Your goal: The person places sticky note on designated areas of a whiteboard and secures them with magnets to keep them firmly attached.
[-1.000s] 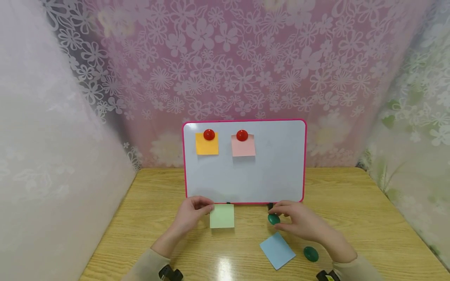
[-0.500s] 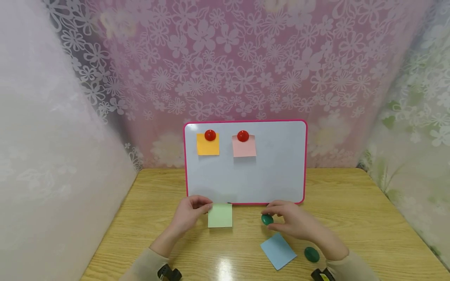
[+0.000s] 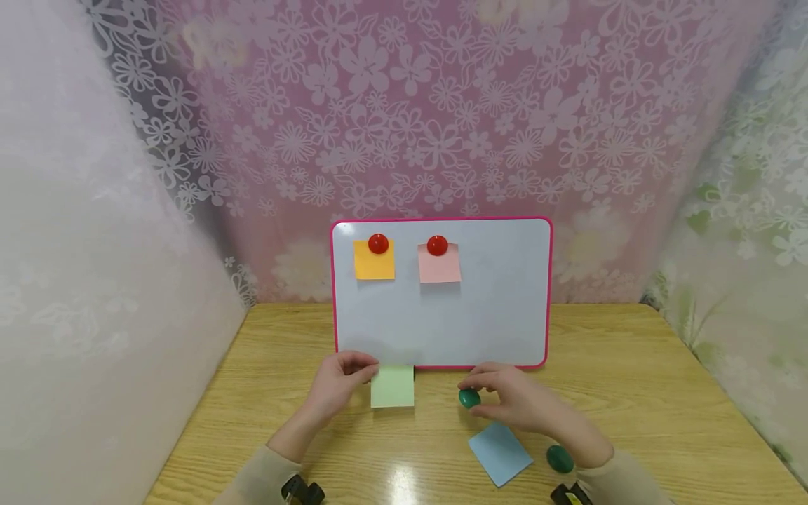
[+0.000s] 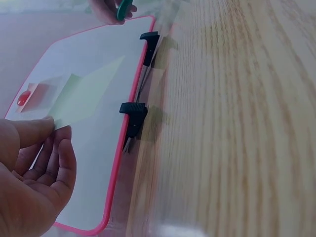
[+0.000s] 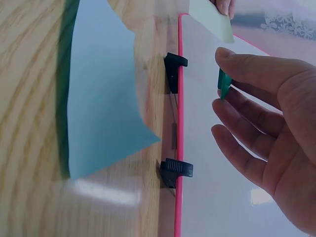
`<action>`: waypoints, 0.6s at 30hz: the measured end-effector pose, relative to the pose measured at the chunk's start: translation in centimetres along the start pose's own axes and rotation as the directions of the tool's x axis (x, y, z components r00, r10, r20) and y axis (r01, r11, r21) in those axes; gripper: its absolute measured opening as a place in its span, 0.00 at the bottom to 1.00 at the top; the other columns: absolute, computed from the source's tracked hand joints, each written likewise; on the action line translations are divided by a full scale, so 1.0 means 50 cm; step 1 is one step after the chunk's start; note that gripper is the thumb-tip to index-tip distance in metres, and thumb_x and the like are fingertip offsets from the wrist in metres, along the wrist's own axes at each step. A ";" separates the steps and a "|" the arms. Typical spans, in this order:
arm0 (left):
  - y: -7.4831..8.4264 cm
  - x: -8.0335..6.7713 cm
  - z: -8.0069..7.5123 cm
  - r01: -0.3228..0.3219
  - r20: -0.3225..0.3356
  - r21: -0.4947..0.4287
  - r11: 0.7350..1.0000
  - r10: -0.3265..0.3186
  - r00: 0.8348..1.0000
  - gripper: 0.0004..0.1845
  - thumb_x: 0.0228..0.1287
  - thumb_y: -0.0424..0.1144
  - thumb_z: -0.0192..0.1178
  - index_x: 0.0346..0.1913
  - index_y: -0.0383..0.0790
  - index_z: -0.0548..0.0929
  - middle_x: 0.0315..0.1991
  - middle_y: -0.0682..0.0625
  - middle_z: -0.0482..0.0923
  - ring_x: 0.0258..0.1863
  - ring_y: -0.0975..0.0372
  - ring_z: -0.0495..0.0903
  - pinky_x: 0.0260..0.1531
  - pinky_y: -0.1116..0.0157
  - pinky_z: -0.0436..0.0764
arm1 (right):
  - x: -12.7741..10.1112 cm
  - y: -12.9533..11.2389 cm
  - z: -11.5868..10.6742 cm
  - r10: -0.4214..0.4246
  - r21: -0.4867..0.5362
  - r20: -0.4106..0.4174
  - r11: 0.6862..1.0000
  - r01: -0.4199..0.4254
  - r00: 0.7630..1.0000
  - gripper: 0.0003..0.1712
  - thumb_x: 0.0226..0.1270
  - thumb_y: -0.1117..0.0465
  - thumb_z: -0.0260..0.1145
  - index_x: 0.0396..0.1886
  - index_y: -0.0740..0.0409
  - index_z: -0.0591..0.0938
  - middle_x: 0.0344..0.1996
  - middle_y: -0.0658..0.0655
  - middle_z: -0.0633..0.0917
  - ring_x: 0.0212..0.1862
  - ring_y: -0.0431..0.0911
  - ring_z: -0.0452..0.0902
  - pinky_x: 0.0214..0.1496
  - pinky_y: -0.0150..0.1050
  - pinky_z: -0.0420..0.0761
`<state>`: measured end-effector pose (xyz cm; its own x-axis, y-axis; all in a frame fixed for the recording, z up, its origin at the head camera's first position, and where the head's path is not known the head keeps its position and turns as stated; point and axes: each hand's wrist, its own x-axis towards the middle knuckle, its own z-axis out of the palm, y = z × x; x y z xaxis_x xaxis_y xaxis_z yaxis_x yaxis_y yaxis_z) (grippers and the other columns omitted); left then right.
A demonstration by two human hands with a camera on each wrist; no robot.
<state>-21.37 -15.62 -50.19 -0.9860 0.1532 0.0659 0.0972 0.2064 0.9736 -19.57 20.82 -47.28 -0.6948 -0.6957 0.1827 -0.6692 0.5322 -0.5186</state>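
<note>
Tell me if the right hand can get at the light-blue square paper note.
Probably yes: the blue note lies near the right hand, and nothing rests on it. But that hand pinches a round green magnet, so it would likely need to set that down first.

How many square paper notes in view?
4: orange paper note and pink paper note on the pink-framed whiteboard, pale-green paper note in the left hand, blue paper note on the wooden table. Any beneath would be hidden.
</note>
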 end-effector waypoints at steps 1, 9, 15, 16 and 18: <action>0.000 0.001 -0.001 0.003 -0.004 0.001 1.000 -0.003 1.000 0.06 0.72 0.33 0.71 0.46 0.35 0.92 0.41 0.47 0.89 0.41 0.55 0.87 0.49 0.49 0.87 | 0.002 -0.001 0.002 -0.005 -0.008 0.003 1.000 0.005 1.000 0.21 0.66 0.62 0.80 0.59 0.56 0.88 0.51 0.43 0.86 0.50 0.39 0.82 0.51 0.41 0.86; 0.004 0.008 -0.008 0.022 -0.039 0.017 1.000 -0.021 0.999 0.05 0.72 0.34 0.71 0.46 0.37 0.92 0.40 0.49 0.88 0.40 0.56 0.86 0.45 0.57 0.87 | 0.024 -0.014 0.011 -0.049 -0.046 0.002 0.998 0.049 0.999 0.21 0.65 0.62 0.81 0.58 0.55 0.89 0.51 0.43 0.86 0.50 0.39 0.82 0.53 0.40 0.86; 0.010 0.018 -0.018 0.010 -0.046 0.012 1.000 -0.010 0.999 0.05 0.71 0.32 0.71 0.46 0.37 0.92 0.40 0.49 0.88 0.40 0.57 0.86 0.45 0.57 0.88 | 0.057 -0.023 0.012 -0.089 -0.072 -0.019 0.994 0.087 0.996 0.21 0.64 0.62 0.82 0.56 0.55 0.89 0.47 0.44 0.86 0.47 0.40 0.82 0.50 0.41 0.86; 0.011 0.020 -0.020 0.011 -0.044 0.008 1.000 -0.011 0.999 0.05 0.71 0.32 0.71 0.46 0.37 0.92 0.40 0.49 0.88 0.41 0.57 0.86 0.46 0.56 0.88 | 0.062 -0.024 0.012 -0.100 -0.079 -0.025 0.992 0.098 0.995 0.21 0.64 0.62 0.82 0.56 0.55 0.89 0.47 0.45 0.86 0.47 0.40 0.82 0.50 0.41 0.86; 0.014 0.023 -0.023 0.006 -0.044 0.011 1.000 -0.006 0.999 0.05 0.72 0.32 0.71 0.46 0.37 0.92 0.41 0.49 0.88 0.41 0.57 0.86 0.48 0.52 0.88 | 0.072 -0.028 0.012 -0.105 -0.087 -0.033 0.991 0.102 0.994 0.20 0.64 0.62 0.82 0.55 0.56 0.89 0.47 0.46 0.86 0.47 0.41 0.83 0.50 0.40 0.86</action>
<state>-22.58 -16.40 -49.20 -0.9915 0.1093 0.0701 0.0927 0.2182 0.9715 -21.00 17.29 -46.41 -0.6286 -0.7317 0.2636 -0.7571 0.4983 -0.4224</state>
